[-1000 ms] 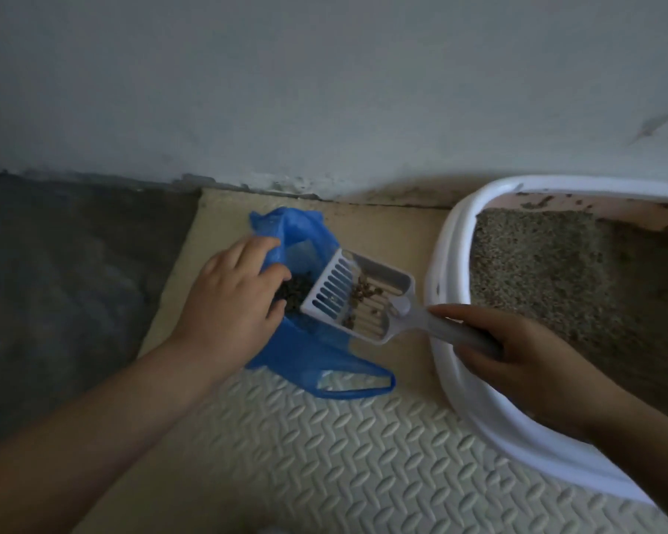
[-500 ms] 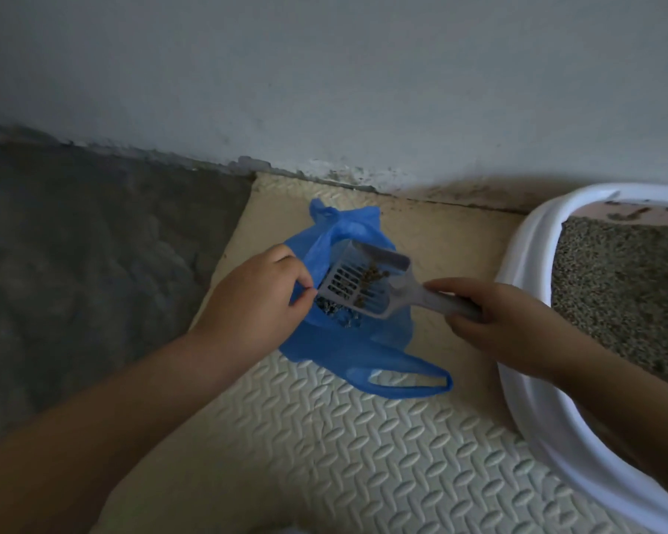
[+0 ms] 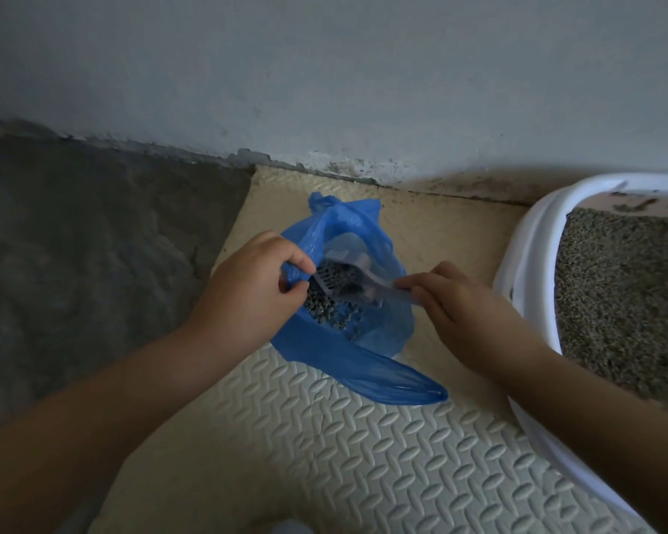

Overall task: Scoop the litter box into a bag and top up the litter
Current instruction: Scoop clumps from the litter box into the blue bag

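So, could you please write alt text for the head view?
The right hand tips a scoop into a blue bag that the left hand holds open on a foam mat. A white litter box sits to the right.

Our left hand (image 3: 247, 291) pinches the bag (image 3: 382, 333) rim, thumb over curled fingers, forearm reaching in from lower left. Our right hand (image 3: 467, 306) grips the scoop (image 3: 378, 291) handle, knuckles up, forearm entering from lower right
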`<move>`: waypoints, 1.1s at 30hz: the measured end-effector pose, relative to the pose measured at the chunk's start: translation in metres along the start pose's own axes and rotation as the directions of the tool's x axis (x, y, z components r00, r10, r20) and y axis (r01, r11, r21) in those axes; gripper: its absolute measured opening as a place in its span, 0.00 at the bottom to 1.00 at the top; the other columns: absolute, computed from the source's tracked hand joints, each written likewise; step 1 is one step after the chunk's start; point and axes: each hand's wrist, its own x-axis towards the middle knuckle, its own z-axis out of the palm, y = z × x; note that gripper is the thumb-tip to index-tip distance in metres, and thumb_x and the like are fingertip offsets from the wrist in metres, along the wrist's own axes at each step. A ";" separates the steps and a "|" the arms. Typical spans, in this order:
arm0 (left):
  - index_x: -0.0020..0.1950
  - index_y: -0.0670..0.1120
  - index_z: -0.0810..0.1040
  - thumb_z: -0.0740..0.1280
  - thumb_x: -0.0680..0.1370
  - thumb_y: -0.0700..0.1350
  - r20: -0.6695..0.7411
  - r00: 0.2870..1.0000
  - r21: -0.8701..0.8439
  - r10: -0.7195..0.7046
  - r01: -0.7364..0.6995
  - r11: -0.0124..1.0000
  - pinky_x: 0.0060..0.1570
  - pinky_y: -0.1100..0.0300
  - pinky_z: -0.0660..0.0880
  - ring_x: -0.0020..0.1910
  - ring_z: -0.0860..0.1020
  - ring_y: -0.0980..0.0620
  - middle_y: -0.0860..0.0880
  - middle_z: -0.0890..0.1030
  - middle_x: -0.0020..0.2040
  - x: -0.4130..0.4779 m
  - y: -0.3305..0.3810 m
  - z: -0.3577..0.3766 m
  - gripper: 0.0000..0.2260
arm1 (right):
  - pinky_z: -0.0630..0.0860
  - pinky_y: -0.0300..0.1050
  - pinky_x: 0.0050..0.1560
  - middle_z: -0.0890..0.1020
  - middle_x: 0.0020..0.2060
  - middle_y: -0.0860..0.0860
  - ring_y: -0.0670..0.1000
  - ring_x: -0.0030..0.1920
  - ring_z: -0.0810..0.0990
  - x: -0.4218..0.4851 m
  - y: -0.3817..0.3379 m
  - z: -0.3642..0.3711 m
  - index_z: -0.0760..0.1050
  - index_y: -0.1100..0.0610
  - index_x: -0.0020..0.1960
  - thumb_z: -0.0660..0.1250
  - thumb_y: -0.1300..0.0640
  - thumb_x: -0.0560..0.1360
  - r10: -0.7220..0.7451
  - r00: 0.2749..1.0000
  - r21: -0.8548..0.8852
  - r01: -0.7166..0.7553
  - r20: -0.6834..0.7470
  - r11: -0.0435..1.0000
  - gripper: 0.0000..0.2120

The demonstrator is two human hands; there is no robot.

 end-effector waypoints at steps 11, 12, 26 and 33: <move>0.44 0.52 0.78 0.71 0.72 0.38 0.005 1.000 0.028 0.011 -0.011 1.000 0.36 0.75 0.66 0.37 0.73 0.62 0.59 0.70 0.38 0.000 0.004 -0.002 0.09 | 0.68 0.32 0.54 0.73 0.54 0.47 0.45 0.53 0.75 -0.003 0.008 0.008 0.72 0.51 0.67 0.62 0.59 0.79 0.055 0.998 0.251 -0.053 -0.002 0.967 0.16; 0.44 0.52 0.78 0.71 0.72 0.38 0.008 1.000 0.030 0.009 -0.009 1.000 0.36 0.75 0.66 0.37 0.73 0.62 0.59 0.70 0.38 0.000 0.005 -0.002 0.09 | 0.68 0.29 0.52 0.72 0.54 0.46 0.44 0.53 0.74 -0.004 0.009 0.009 0.71 0.52 0.67 0.63 0.60 0.78 0.053 0.998 0.260 -0.047 -0.015 0.964 0.17; 0.45 0.52 0.78 0.71 0.72 0.39 0.026 1.000 0.031 0.011 -0.012 0.999 0.35 0.75 0.66 0.37 0.73 0.64 0.59 0.69 0.37 -0.001 0.008 0.000 0.08 | 0.69 0.37 0.54 0.75 0.53 0.51 0.48 0.51 0.75 -0.014 0.012 0.015 0.75 0.59 0.63 0.66 0.66 0.75 -0.071 0.995 0.141 0.080 -0.067 0.987 0.17; 0.46 0.52 0.77 0.70 0.72 0.39 0.016 0.999 0.011 0.049 -0.050 0.999 0.34 0.70 0.66 0.35 0.73 0.58 0.58 0.70 0.38 -0.002 0.012 0.004 0.09 | 0.65 0.27 0.50 0.75 0.50 0.46 0.42 0.49 0.75 -0.030 0.011 -0.018 0.76 0.56 0.63 0.63 0.61 0.78 -0.021 0.999 0.198 0.028 -0.041 0.980 0.14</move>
